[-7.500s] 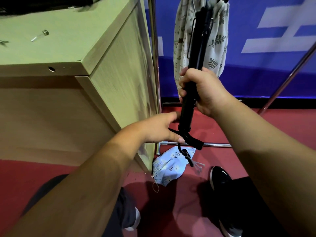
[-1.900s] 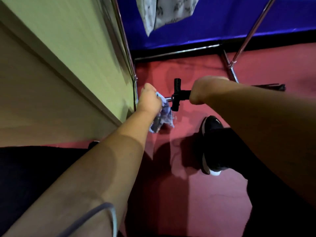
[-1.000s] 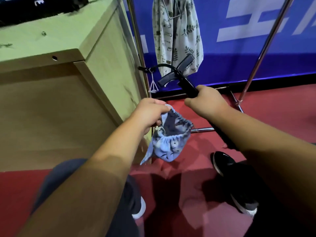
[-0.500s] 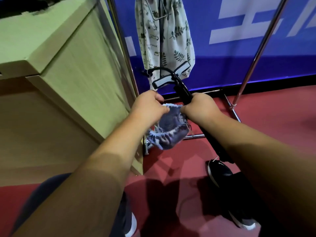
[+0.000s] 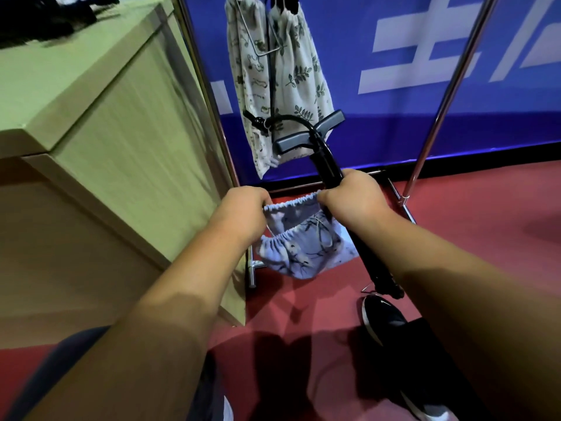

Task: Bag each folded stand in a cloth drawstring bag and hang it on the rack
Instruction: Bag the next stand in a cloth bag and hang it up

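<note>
A light blue floral drawstring bag point(image 5: 299, 249) hangs between my hands with its gathered mouth stretched wide. My left hand point(image 5: 243, 212) pinches the left side of the rim. My right hand point(image 5: 353, 199) grips the black folded stand point(image 5: 329, 165) and also holds the right side of the rim. The stand slants from its grey clamp head at the top down toward my shoe, passing beside the bag, not inside it. Two cream leaf-print bags point(image 5: 279, 74) hang on the rack point(image 5: 449, 86) behind.
A pale wooden table point(image 5: 100, 117) stands close on the left, with dark items on its far top. The rack's chrome uprights and base bars frame the red floor. A blue banner forms the back wall. My black shoe point(image 5: 384, 319) is under the stand's lower end.
My left hand picked the blue bag up from the floor. Since then both hands have come together at its mouth and pulled it wide, the right one keeping the stand.
</note>
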`<state>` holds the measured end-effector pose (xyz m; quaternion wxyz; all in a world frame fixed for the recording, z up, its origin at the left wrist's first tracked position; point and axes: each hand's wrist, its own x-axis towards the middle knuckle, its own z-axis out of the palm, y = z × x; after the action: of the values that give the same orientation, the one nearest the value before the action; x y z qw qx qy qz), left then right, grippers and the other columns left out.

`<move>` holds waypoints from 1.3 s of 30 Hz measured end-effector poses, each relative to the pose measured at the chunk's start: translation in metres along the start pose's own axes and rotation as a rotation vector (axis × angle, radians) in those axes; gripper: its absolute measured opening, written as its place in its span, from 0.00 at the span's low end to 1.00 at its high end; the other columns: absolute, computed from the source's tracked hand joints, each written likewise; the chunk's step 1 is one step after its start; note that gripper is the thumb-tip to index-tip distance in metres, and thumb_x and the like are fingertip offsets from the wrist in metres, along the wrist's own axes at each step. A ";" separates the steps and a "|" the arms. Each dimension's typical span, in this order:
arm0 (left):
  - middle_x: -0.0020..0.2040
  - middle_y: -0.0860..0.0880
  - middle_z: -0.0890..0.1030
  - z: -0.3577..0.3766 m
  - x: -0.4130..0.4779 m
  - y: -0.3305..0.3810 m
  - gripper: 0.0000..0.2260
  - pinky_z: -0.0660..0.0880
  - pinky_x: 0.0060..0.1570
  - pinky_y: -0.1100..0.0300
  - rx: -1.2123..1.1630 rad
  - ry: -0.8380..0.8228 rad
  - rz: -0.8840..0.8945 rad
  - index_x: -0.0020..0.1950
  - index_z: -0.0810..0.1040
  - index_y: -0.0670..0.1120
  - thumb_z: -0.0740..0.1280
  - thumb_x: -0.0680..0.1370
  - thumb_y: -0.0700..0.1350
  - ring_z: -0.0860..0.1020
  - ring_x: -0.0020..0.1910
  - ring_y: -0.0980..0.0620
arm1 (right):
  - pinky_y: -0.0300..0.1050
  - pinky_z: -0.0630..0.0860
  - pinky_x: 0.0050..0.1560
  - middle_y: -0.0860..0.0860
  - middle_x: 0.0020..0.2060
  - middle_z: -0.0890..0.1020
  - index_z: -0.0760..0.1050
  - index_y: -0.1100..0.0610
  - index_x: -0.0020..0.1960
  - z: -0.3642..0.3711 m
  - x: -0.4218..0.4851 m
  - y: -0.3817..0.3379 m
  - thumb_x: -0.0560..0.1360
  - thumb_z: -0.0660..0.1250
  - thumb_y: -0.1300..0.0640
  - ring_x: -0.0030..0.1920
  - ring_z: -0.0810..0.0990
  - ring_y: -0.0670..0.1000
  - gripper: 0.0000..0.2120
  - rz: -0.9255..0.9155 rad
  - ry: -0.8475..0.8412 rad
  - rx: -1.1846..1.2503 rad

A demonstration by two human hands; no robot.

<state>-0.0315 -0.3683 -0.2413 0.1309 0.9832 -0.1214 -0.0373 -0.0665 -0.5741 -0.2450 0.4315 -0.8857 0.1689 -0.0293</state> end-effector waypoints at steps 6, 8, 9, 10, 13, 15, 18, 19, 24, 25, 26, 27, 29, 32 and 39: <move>0.43 0.44 0.85 0.007 0.004 -0.003 0.10 0.83 0.41 0.53 -0.466 0.016 -0.179 0.50 0.84 0.47 0.66 0.82 0.35 0.84 0.37 0.45 | 0.47 0.70 0.38 0.52 0.37 0.81 0.73 0.53 0.38 -0.003 -0.001 0.003 0.71 0.76 0.55 0.43 0.80 0.57 0.11 0.011 0.007 0.022; 0.39 0.44 0.83 0.006 0.004 0.000 0.09 0.83 0.41 0.54 -0.626 -0.015 -0.213 0.49 0.83 0.46 0.67 0.83 0.34 0.80 0.32 0.48 | 0.46 0.70 0.35 0.52 0.36 0.81 0.75 0.55 0.40 -0.002 0.000 0.004 0.70 0.75 0.56 0.42 0.80 0.57 0.09 0.013 0.014 0.013; 0.38 0.45 0.83 0.006 0.006 0.000 0.09 0.82 0.43 0.54 -0.659 -0.017 -0.208 0.48 0.83 0.47 0.69 0.82 0.34 0.79 0.32 0.49 | 0.45 0.69 0.34 0.52 0.36 0.81 0.76 0.56 0.41 -0.002 0.001 0.005 0.70 0.74 0.56 0.41 0.80 0.57 0.08 0.017 0.017 0.005; 0.38 0.46 0.84 0.004 0.007 0.000 0.10 0.82 0.45 0.53 -0.681 -0.017 -0.205 0.46 0.84 0.49 0.70 0.81 0.35 0.79 0.33 0.49 | 0.45 0.69 0.33 0.52 0.36 0.81 0.76 0.56 0.41 -0.001 0.001 0.005 0.70 0.74 0.56 0.40 0.80 0.56 0.07 0.024 0.018 -0.001; 0.43 0.48 0.88 0.001 0.010 -0.002 0.12 0.83 0.51 0.52 -0.780 -0.037 -0.222 0.47 0.86 0.51 0.71 0.80 0.34 0.82 0.38 0.50 | 0.44 0.66 0.31 0.51 0.35 0.80 0.77 0.56 0.42 -0.001 0.004 0.007 0.70 0.74 0.57 0.37 0.77 0.54 0.07 0.043 0.021 -0.021; 0.45 0.50 0.89 0.001 0.011 -0.003 0.14 0.82 0.53 0.51 -0.852 -0.084 -0.250 0.50 0.85 0.50 0.70 0.79 0.31 0.85 0.43 0.52 | 0.44 0.65 0.31 0.51 0.35 0.79 0.77 0.56 0.42 0.000 0.006 0.007 0.70 0.74 0.57 0.36 0.77 0.53 0.07 0.052 0.021 -0.033; 0.46 0.48 0.89 0.001 0.013 0.001 0.16 0.79 0.52 0.51 -0.978 -0.112 -0.332 0.54 0.85 0.45 0.67 0.76 0.27 0.84 0.47 0.49 | 0.43 0.64 0.30 0.51 0.34 0.78 0.74 0.55 0.40 0.000 0.007 0.008 0.71 0.73 0.59 0.34 0.76 0.52 0.07 0.061 0.022 -0.038; 0.46 0.47 0.89 0.000 0.012 0.004 0.15 0.79 0.50 0.51 -1.050 -0.120 -0.374 0.54 0.85 0.43 0.66 0.76 0.28 0.82 0.46 0.49 | 0.43 0.64 0.30 0.51 0.34 0.78 0.75 0.55 0.41 0.001 0.007 0.009 0.71 0.72 0.59 0.34 0.76 0.53 0.06 0.061 0.024 -0.043; 0.43 0.46 0.73 -0.010 0.007 0.013 0.14 0.75 0.37 0.57 -1.312 -0.265 -0.487 0.61 0.82 0.40 0.62 0.80 0.32 0.69 0.34 0.54 | 0.45 0.70 0.39 0.52 0.38 0.81 0.77 0.56 0.44 0.003 0.009 0.010 0.72 0.71 0.58 0.43 0.81 0.59 0.03 0.071 0.052 -0.029; 0.44 0.45 0.72 -0.010 0.007 0.013 0.14 0.74 0.35 0.58 -1.331 -0.270 -0.473 0.62 0.82 0.39 0.62 0.80 0.31 0.70 0.35 0.53 | 0.45 0.71 0.41 0.52 0.39 0.81 0.77 0.56 0.44 0.004 0.010 0.011 0.72 0.71 0.58 0.45 0.81 0.60 0.03 0.071 0.054 -0.026; 0.46 0.43 0.74 -0.011 0.006 0.013 0.15 0.74 0.34 0.60 -1.331 -0.267 -0.455 0.61 0.83 0.39 0.63 0.79 0.29 0.71 0.36 0.52 | 0.45 0.71 0.42 0.52 0.38 0.81 0.77 0.56 0.44 0.003 0.010 0.011 0.73 0.71 0.57 0.45 0.81 0.60 0.04 0.070 0.054 -0.028; 0.48 0.42 0.76 -0.012 0.005 0.013 0.15 0.74 0.33 0.61 -1.322 -0.261 -0.434 0.60 0.83 0.39 0.64 0.79 0.26 0.73 0.37 0.51 | 0.45 0.71 0.43 0.52 0.38 0.81 0.77 0.56 0.45 0.003 0.010 0.011 0.73 0.71 0.57 0.46 0.81 0.60 0.04 0.070 0.053 -0.032; 0.48 0.42 0.81 -0.013 0.004 0.011 0.16 0.77 0.34 0.64 -1.283 -0.266 -0.393 0.57 0.84 0.40 0.67 0.77 0.24 0.78 0.39 0.51 | 0.45 0.71 0.43 0.52 0.40 0.81 0.78 0.56 0.47 0.003 0.010 0.012 0.73 0.72 0.57 0.46 0.81 0.60 0.05 0.074 0.055 -0.037; 0.46 0.42 0.85 -0.013 0.006 0.000 0.14 0.83 0.46 0.58 -1.019 -0.200 -0.333 0.53 0.86 0.43 0.73 0.75 0.27 0.82 0.43 0.47 | 0.45 0.69 0.40 0.52 0.38 0.80 0.78 0.57 0.46 0.002 0.011 0.013 0.73 0.72 0.57 0.44 0.80 0.60 0.05 0.071 0.054 -0.045; 0.37 0.49 0.84 -0.003 0.012 -0.014 0.05 0.73 0.41 0.60 -0.280 -0.110 -0.184 0.45 0.87 0.50 0.78 0.77 0.40 0.81 0.36 0.51 | 0.42 0.66 0.30 0.51 0.36 0.79 0.75 0.55 0.43 0.004 0.013 0.014 0.73 0.70 0.59 0.37 0.78 0.55 0.04 0.073 0.063 -0.060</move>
<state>-0.0169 -0.3578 -0.2428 0.2558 0.9588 -0.0317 -0.1193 -0.0573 -0.5835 -0.2591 0.3998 -0.8902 0.2151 -0.0363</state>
